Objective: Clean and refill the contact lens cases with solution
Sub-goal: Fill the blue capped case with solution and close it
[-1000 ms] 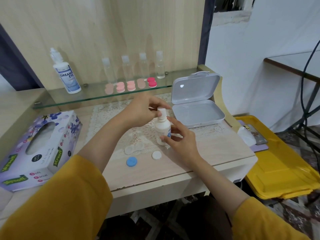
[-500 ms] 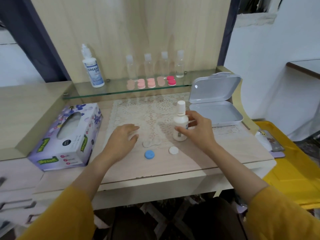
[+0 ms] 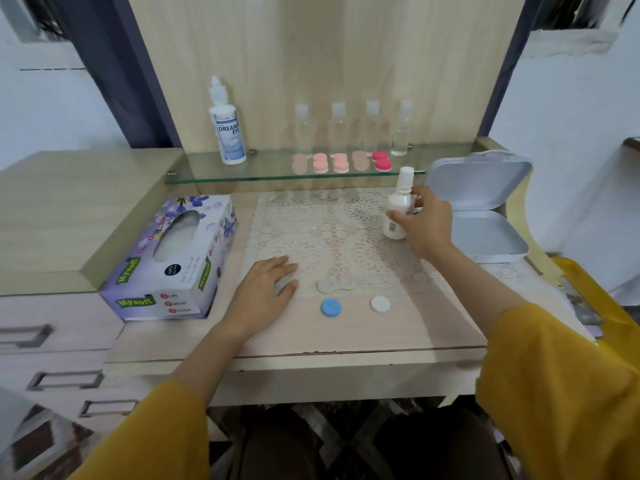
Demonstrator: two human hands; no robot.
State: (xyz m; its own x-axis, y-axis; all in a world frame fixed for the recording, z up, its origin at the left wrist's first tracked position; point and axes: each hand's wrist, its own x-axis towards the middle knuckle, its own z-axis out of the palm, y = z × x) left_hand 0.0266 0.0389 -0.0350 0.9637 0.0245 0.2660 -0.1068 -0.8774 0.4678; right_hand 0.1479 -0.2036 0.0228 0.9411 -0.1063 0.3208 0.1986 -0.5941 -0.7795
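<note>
Pale wooden bench (image 3: 346, 334) spread with a lace mat (image 3: 329, 230).
Beside the open white box (image 3: 485, 216), the right hand (image 3: 427, 225) grips the small white bottle (image 3: 398, 209), moved farther back than half a second ago. The left hand (image 3: 266, 289) stays flat and relaxed by the open lens case (image 3: 336, 285), with the blue cap (image 3: 330, 307) and white cap (image 3: 380, 304) just in front.

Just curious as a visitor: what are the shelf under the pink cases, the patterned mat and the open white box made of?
The shelf looks like clear glass: see-through, with a greenish edge. The mat seems lace, cloth or vinyl, hard to tell: openwork pattern. The box looks like matte white plastic: smooth moulded shell, rounded corners.
</note>
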